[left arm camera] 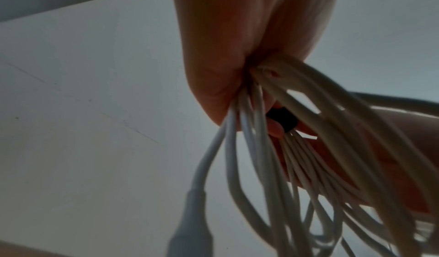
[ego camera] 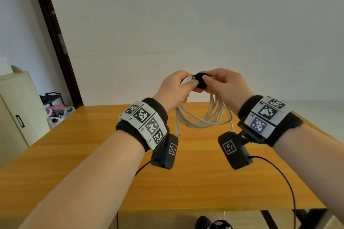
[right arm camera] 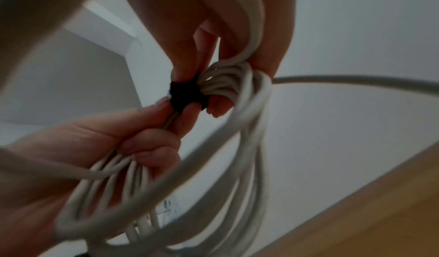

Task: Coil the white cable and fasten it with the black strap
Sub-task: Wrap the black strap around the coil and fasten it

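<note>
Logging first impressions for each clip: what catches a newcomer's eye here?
Two raised hands meet above the wooden table, holding a coiled white cable whose loops dangle free. Left hand grips the bundle; right hand pinches the black strap wrapped round its top.

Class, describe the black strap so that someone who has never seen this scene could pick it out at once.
Above the far end of the wooden table, both hands hold up a coil of white cable. At its top, between the left hand and the right hand, sits the black strap: a small dark band round the bunched strands, the only black among white.
</note>
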Demonstrator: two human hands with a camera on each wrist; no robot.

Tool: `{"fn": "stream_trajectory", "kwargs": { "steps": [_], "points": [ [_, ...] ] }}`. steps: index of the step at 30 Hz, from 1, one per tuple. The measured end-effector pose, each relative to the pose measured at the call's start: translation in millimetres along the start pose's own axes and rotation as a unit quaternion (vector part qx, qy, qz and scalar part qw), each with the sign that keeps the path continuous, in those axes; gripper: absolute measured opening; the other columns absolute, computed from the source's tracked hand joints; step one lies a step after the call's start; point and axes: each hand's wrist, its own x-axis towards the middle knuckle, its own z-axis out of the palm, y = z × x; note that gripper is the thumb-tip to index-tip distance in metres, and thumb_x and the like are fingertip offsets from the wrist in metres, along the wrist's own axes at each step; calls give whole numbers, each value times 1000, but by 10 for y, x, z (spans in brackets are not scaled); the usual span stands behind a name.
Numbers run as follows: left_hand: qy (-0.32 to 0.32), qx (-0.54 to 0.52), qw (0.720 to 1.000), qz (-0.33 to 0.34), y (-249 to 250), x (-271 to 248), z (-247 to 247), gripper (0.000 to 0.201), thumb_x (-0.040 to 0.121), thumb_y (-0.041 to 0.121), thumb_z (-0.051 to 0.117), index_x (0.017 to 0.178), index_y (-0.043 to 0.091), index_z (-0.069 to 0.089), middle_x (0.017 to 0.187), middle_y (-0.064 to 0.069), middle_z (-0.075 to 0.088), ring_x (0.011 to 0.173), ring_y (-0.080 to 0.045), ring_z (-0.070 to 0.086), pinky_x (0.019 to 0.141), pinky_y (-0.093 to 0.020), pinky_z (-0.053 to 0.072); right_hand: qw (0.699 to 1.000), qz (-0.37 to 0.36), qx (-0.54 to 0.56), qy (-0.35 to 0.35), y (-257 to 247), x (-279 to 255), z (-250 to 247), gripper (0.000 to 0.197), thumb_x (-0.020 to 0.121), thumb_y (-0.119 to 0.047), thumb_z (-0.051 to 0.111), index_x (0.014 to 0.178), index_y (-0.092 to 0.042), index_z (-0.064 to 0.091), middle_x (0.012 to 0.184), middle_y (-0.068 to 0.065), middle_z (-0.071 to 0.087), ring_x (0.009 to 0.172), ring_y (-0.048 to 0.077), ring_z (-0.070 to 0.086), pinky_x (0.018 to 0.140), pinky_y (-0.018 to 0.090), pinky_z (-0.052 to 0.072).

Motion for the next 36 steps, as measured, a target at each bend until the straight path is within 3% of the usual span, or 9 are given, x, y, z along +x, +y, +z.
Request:
{"fn": "stream_trajectory", "kwargs": {
  "steps": [4,9,13,18,23,28,30,33,36],
  "points": [
    [14,-35,999,-29,26,-39,24,26,94,18,52,114,2,58,68,-10,55,52,-15,44,52,-26,38,998,51,35,-26,-2,-49,-12,30,89,-30,59,117,-19,62,101,7,73,93,23,71,88,38,55],
    [48,-140,988,-52,35,-86,-17,23,96,11,47,115,-1,54,100,-22,68,36,-2,43,50,-24,32,986,151,8,-65,48,-241,-41,34,93,-31,53,111,-3,60,99,13,68,77,19,65,74,29,56],
    [56,-193,977,-66,27,-141,-37,28,96,9,48,121,-2,51,95,-18,66,39,-1,39,49,-22,30,968,232,35,-85,75,-362,-78,30,93,-25,55,110,-2,60,96,15,59,85,23,58,89,42,54],
    [26,-251,964,-88,78,-201,-56,22,96,10,48,116,5,54,91,-13,66,44,-5,31,46,-17,31,965,255,52,-30,-21,-395,-114,52,93,-53,38,103,-10,66,95,8,64,89,21,57,95,37,42],
    [23,-260,961,-95,76,-245,-113,21,96,10,48,115,4,54,92,-14,66,42,-3,32,45,-16,32,965,245,88,-40,-30,-433,-235,21,96,-21,48,84,-10,63,74,4,54,64,13,44,61,24,38],
    [10,-332,936,-121,80,-269,-110,23,97,10,47,118,2,52,93,-15,65,38,-2,32,42,-15,31,971,218,80,-60,37,-466,-220,17,86,10,53,97,1,63,91,18,58,80,23,60,59,18,58],
    [3,-359,925,-126,98,-278,-95,21,97,10,45,116,2,52,93,-15,64,36,-2,32,42,-15,30,968,223,98,-58,17,-473,-173,24,87,12,50,109,7,59,87,14,59,80,17,65,59,13,55],
    [12,-364,923,-125,107,-284,-73,17,98,11,45,111,4,52,92,-14,64,35,-2,32,42,-15,30,952,249,163,-68,-49,-466,-114,33,94,9,41,126,12,46,77,-4,47,50,-15,58,51,0,43],
    [35,-343,932,-114,85,-282,-70,14,98,12,45,104,5,55,90,-14,64,39,-3,31,43,-16,30,928,260,260,-66,-49,-479,-128,23,101,-17,37,102,-4,56,80,2,58,80,6,67,60,11,51]
  ]
}}
